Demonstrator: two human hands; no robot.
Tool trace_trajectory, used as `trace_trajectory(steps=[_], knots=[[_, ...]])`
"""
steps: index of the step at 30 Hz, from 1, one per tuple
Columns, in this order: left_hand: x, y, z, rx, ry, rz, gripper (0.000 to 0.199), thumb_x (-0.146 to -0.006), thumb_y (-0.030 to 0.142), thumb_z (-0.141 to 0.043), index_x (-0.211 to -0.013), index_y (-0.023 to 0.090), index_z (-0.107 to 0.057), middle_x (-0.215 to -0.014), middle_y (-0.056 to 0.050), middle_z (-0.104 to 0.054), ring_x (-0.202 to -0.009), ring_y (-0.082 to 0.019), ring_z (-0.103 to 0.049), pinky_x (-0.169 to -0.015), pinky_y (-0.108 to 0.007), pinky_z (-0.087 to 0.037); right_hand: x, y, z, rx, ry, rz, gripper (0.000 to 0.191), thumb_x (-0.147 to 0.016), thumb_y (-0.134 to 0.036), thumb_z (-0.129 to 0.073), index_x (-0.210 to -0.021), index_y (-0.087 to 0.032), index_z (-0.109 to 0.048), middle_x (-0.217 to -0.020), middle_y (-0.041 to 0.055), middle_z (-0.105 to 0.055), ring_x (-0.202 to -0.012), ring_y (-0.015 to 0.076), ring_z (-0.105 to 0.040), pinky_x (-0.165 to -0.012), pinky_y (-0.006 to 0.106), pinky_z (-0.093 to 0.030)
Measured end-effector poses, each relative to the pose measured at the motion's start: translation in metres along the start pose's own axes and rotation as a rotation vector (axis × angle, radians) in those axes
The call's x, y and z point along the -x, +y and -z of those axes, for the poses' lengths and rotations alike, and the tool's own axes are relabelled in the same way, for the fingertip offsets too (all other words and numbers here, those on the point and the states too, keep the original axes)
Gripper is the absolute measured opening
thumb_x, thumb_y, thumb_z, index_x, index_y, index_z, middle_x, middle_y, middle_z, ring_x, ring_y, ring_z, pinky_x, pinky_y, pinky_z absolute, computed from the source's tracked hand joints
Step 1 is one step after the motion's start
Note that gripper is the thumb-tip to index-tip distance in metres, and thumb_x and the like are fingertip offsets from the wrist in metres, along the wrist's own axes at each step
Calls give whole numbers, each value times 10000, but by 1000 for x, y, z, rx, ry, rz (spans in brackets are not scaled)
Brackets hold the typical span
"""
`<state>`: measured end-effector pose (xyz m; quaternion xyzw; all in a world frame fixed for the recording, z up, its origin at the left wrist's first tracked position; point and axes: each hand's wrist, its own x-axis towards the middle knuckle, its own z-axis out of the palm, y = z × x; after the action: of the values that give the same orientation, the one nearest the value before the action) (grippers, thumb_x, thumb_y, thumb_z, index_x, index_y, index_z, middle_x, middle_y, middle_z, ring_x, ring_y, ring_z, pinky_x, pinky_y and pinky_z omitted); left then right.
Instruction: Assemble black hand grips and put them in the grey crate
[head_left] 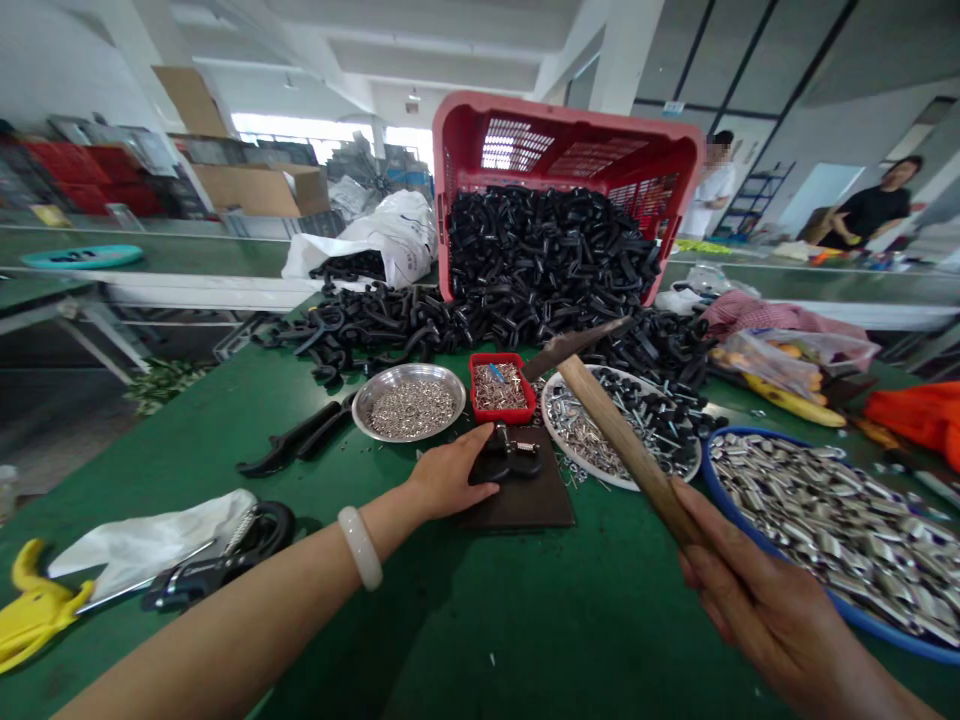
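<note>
One mis-swing of the brown wooden-handled hammer (630, 450) clenched in my right hand (780, 610) could crush my left hand (448, 477), its fingers (480, 442) lying flat on a black plastic part (514, 455).

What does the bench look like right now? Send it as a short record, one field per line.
left hand: on a black plastic part, over a dark mat
right hand: holding a wooden-handled hammer, raised
bowl: steel bowl of small silver pieces
tray: red tray of small metal parts
behind: tipped red crate, spilling black plastic parts
</note>
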<state>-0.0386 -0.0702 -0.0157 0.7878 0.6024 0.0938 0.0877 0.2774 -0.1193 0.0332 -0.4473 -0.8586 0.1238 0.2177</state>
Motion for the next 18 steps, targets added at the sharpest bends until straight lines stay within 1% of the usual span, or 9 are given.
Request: trace_trajectory(steps=[3,5,7,10,11,12,15,16,18], knots=[[-1,-6,0,42,-24,19,729,-698,551,-495,-1316,207,-317,-1372,-37,-354,-1186,-222,-412,-948,-314,-374,-1,4,-13,45,-87,108,501,-872,-231,-351,-1364,-243,-255,-1084,60,-630,-908,179,-627,-725,254,-534],[-2,-9,0,54,-30,-5,696,-698,552,-495,-1291,212,-362,-1351,-31,-387,-1182,-209,-418,-956,-302,-367,-4,3,-14,46,-178,93,473,-876,-219,-342,-1346,-251,-296,-1152,32,-590,-984,182,-590,-791,280,-512],[-3,-10,0,60,-26,-7,697,-690,551,-505,-1287,220,-368,-1337,-29,-407,-1163,-205,-438,-946,-301,-376,-7,1,-11,50,-159,61,470,-881,-227,-337,-1347,-255,-287,-1180,15,-568,-1006,182,-575,-825,295,-495],[-4,-10,0,64,-24,2,709,-678,559,-515,-1289,234,-362,-1337,-19,-407,-1157,-208,-444,-944,-309,-378,-8,-2,-10,87,-1,77,519,-873,-236,-351,-1372,-239,-209,-1202,38,-548,-991,192,-583,-814,292,-503],[-4,-10,1,64,-24,6,707,-677,557,-517,-1288,236,-364,-1337,-18,-406,-1157,-208,-444,-945,-307,-377,-8,-2,-11,98,10,98,529,-868,-229,-357,-1374,-232,-204,-1190,48,-557,-973,193,-594,-799,287,-511],[-4,-10,1,63,-26,10,703,-677,551,-521,-1286,236,-368,-1338,-17,-406,-1157,-208,-444,-947,-304,-375,-9,-2,-12,103,-15,113,526,-864,-216,-360,-1371,-231,-217,-1167,51,-575,-951,191,-605,-785,282,-518],[-3,-8,2,54,-36,22,685,-678,538,-525,-1276,236,-383,-1336,-16,-408,-1152,-210,-449,-940,-297,-381,-16,-2,-11,93,-191,130,492,-860,-190,-363,-1343,-258,-294,-1117,21,-610,-932,173,-614,-793,282,-514],[-3,-8,2,49,-39,21,683,-679,537,-523,-1276,237,-382,-1336,-15,-408,-1150,-210,-451,-935,-298,-386,-18,-2,-10,95,-214,126,483,-862,-192,-364,-1336,-268,-309,-1134,9,-600,-955,168,-603,-812,284,-504],[-2,-8,2,40,-35,22,688,-681,539,-520,-1282,241,-370,-1338,-14,-406,-1146,-211,-455,-926,-304,-396,-20,-5,-7,106,-162,117,482,-866,-211,-363,-1341,-267,-300,-1191,2,-557,-1019,167,-565,-848,282,-481]])
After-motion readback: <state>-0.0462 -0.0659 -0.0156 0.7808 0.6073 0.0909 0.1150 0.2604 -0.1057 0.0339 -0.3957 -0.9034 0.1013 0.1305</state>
